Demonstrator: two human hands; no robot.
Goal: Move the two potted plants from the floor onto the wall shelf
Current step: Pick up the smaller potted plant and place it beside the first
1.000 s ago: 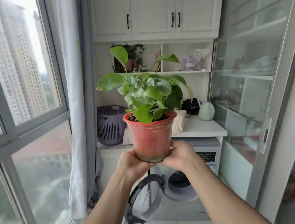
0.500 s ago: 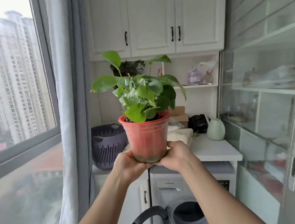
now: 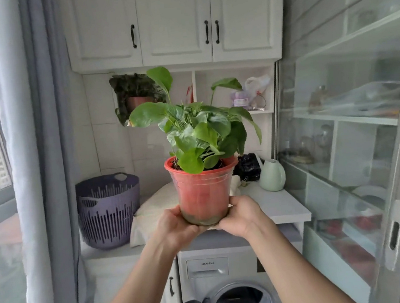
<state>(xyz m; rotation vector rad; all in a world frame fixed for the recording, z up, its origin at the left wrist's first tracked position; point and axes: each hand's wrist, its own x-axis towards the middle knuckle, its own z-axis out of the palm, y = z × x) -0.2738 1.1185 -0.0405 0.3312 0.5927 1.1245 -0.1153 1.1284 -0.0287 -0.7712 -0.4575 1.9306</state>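
A green leafy plant in a red plastic pot (image 3: 202, 193) is held up in front of me, above the counter. My left hand (image 3: 177, 225) cups the pot's lower left side and my right hand (image 3: 242, 215) cups its lower right side. A second, dark-leaved potted plant (image 3: 136, 96) stands in the left bay of the white wall shelf (image 3: 261, 112), under the cupboards. The shelf's lower edge is partly hidden behind the held plant's leaves.
A purple slotted basket (image 3: 108, 210) stands on the counter (image 3: 280, 207) at left, a pale green watering can (image 3: 271, 175) at right. A plastic bag (image 3: 249, 94) fills the shelf's right bay. A washing machine (image 3: 234, 284) with its door open is below. Glass cabinet doors (image 3: 356, 133) line the right.
I have stepped closer to the shelf and my view has turned right. The pot stays held in both hands, now nearer the counter and shelf.
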